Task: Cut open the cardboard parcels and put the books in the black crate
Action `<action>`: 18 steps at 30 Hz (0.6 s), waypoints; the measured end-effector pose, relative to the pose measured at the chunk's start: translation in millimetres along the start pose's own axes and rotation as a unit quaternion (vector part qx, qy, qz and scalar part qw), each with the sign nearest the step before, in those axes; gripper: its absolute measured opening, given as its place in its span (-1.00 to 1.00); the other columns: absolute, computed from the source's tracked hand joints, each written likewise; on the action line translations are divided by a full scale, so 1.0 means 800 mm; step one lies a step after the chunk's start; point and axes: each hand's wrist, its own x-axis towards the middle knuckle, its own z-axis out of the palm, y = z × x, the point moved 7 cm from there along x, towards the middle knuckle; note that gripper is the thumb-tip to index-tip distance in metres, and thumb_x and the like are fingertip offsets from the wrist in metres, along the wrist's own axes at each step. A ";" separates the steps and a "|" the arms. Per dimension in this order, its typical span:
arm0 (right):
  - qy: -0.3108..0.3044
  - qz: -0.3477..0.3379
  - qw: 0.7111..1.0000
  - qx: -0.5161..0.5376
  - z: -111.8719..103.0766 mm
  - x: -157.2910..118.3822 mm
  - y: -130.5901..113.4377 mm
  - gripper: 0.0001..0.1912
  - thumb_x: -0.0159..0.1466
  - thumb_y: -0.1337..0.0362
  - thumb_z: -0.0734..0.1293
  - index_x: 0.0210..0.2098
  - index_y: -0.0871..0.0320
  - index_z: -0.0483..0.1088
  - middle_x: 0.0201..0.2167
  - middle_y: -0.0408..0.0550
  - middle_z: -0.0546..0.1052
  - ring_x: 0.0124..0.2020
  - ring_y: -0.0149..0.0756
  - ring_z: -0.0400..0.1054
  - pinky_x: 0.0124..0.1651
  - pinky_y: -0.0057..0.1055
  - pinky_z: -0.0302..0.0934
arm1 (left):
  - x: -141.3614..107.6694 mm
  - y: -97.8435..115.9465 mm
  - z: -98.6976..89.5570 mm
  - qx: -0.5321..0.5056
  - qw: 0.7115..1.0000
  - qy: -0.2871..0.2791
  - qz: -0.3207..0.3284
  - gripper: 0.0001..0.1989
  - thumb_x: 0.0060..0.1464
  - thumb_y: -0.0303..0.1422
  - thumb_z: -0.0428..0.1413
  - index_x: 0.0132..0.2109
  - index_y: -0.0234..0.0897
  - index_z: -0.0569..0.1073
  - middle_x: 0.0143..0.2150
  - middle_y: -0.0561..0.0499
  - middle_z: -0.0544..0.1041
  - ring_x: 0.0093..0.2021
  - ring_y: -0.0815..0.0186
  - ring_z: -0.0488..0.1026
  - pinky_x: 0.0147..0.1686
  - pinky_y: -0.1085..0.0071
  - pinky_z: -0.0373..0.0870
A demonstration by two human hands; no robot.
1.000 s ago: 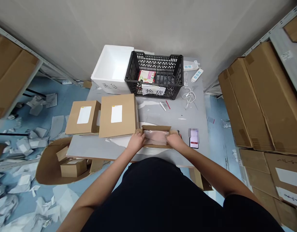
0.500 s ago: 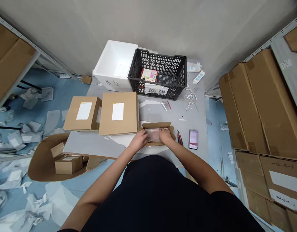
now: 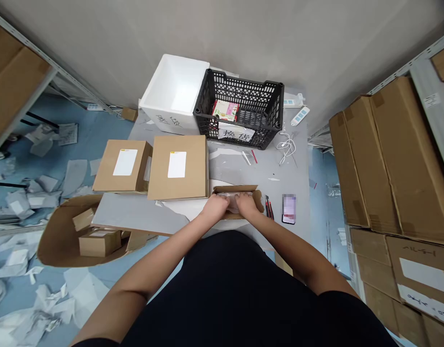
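Observation:
A small open cardboard box lies on the grey table close to my body. Inside it is a pinkish item in clear plastic wrap. My left hand reaches over the box's left end, its curled fingers on the wrap. From the right, my right hand also has its fingers bent down onto the wrapped item. The fingertips of both hands are partly hidden, so their exact hold is unclear. Just right of the box lies a red and black cutter, with a phone beyond it.
Two closed cartons sit at the left. Behind are a white foam box and a black crate holding a red packet. A white cable and power strip lie back right. Stacked cartons fill the right shelf.
My left hand has moved right and inward over the box, closer to my right hand. My right hand has shifted slightly left. Less of the wrapped item shows between them.

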 end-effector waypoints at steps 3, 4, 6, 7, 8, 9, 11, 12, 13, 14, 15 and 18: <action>-0.002 -0.002 1.000 0.009 0.003 -0.003 0.003 -0.63 0.36 0.42 0.10 0.10 0.24 0.33 0.03 0.25 0.43 0.02 -0.06 0.33 0.02 -0.17 0.20 | 0.026 0.010 0.004 -0.008 0.999 -0.030 -0.021 -0.78 0.16 -0.51 0.01 -0.13 -0.43 0.52 -0.20 -0.25 0.57 -0.17 0.12 0.53 -0.16 0.30 0.38; -0.006 0.002 1.000 0.013 0.006 -0.004 0.006 -0.63 0.35 0.41 0.10 0.09 0.24 0.34 0.03 0.26 0.43 0.02 -0.06 0.34 0.00 -0.18 0.21 | 0.036 0.012 0.007 -0.010 0.999 -0.031 -0.026 -0.76 0.16 -0.52 0.01 -0.08 -0.45 0.51 -0.16 -0.27 0.57 -0.15 0.11 0.53 -0.16 0.30 0.39; -0.017 0.010 1.000 0.021 0.013 -0.005 0.011 -0.65 0.34 0.41 0.12 0.07 0.24 0.36 0.02 0.26 0.44 0.00 -0.06 0.35 -0.03 -0.20 0.22 | 0.053 0.012 0.017 -0.013 0.998 -0.037 -0.042 -0.72 0.17 -0.53 -0.01 -0.02 -0.48 0.48 -0.10 -0.32 0.55 -0.11 0.08 0.52 -0.14 0.27 0.40; -0.023 0.012 0.999 0.025 0.017 -0.006 0.013 -0.65 0.34 0.41 0.13 0.06 0.23 0.37 0.02 0.25 0.45 0.00 -0.06 0.35 -0.03 -0.20 0.22 | 0.060 0.012 0.023 -0.014 0.998 -0.040 -0.054 -0.70 0.17 -0.53 -0.03 0.00 -0.51 0.47 -0.09 -0.35 0.54 -0.09 0.06 0.51 -0.12 0.25 0.40; -0.027 0.013 0.999 0.030 0.020 -0.006 0.015 -0.65 0.33 0.40 0.14 0.06 0.23 0.37 0.02 0.25 0.45 0.00 -0.06 0.35 -0.03 -0.20 0.22 | 0.067 0.011 0.028 -0.016 0.997 -0.041 -0.066 -0.69 0.18 -0.54 -0.04 0.02 -0.53 0.46 -0.08 -0.38 0.53 -0.08 0.05 0.51 -0.10 0.22 0.40; -0.029 0.013 0.999 0.034 0.024 -0.006 0.017 -0.65 0.33 0.40 0.15 0.06 0.23 0.38 0.03 0.24 0.45 0.02 -0.05 0.34 -0.02 -0.19 0.21 | 0.072 0.010 0.034 -0.018 0.996 -0.042 -0.077 -0.67 0.18 -0.55 -0.05 0.04 -0.55 0.45 -0.06 -0.40 0.52 -0.06 0.03 0.50 -0.08 0.19 0.39; -0.033 0.013 0.998 0.044 0.029 -0.007 0.021 -0.65 0.33 0.38 0.16 0.05 0.23 0.39 0.04 0.24 0.44 0.05 -0.02 0.32 0.01 -0.16 0.19 | 0.081 0.008 0.043 -0.025 0.994 -0.041 -0.095 -0.65 0.19 -0.56 -0.06 0.08 -0.54 0.42 -0.01 -0.41 0.49 -0.03 0.02 0.49 -0.04 0.15 0.38; -0.033 0.012 0.998 0.048 0.031 -0.006 0.022 -0.65 0.32 0.37 0.16 0.05 0.23 0.39 0.05 0.24 0.43 0.06 -0.02 0.31 0.02 -0.16 0.18 | 0.083 0.008 0.047 -0.031 0.993 -0.040 -0.104 -0.65 0.19 -0.56 -0.07 0.08 -0.53 0.42 0.01 -0.41 0.48 -0.02 0.01 0.48 -0.03 0.14 0.38; -0.033 0.012 0.998 0.053 0.032 -0.006 0.024 -0.65 0.32 0.36 0.17 0.05 0.23 0.39 0.06 0.24 0.43 0.07 -0.01 0.30 0.04 -0.16 0.17 | 0.085 0.007 0.051 -0.038 0.992 -0.039 -0.115 -0.65 0.20 -0.55 -0.07 0.08 -0.51 0.42 0.01 -0.40 0.48 -0.03 0.02 0.49 -0.03 0.13 0.38; -0.033 0.012 0.998 0.057 0.034 -0.005 0.025 -0.66 0.32 0.35 0.18 0.05 0.23 0.40 0.06 0.24 0.43 0.08 -0.01 0.29 0.05 -0.16 0.17 | 0.086 0.006 0.054 -0.045 0.990 -0.038 -0.127 -0.66 0.20 -0.54 -0.08 0.07 -0.50 0.42 0.01 -0.39 0.47 -0.03 0.02 0.49 -0.03 0.13 0.38; -0.032 0.012 0.998 0.061 0.034 -0.005 0.026 -0.66 0.32 0.35 0.18 0.05 0.24 0.40 0.05 0.24 0.43 0.08 -0.01 0.29 0.05 -0.17 0.16 | 0.086 0.004 0.057 -0.054 0.988 -0.035 -0.141 -0.66 0.21 -0.54 -0.10 0.06 -0.50 0.42 0.00 -0.39 0.47 -0.03 0.02 0.49 -0.03 0.12 0.38; -0.027 0.016 0.997 0.069 0.036 -0.005 0.027 -0.65 0.31 0.36 0.19 0.05 0.26 0.40 0.03 0.25 0.44 0.06 -0.02 0.29 0.06 -0.19 0.16 | 0.080 -0.003 0.064 -0.081 0.977 -0.021 -0.195 -0.63 0.21 -0.55 -0.14 0.09 -0.57 0.38 0.03 -0.49 0.44 0.03 -0.05 0.44 -0.02 0.08 0.36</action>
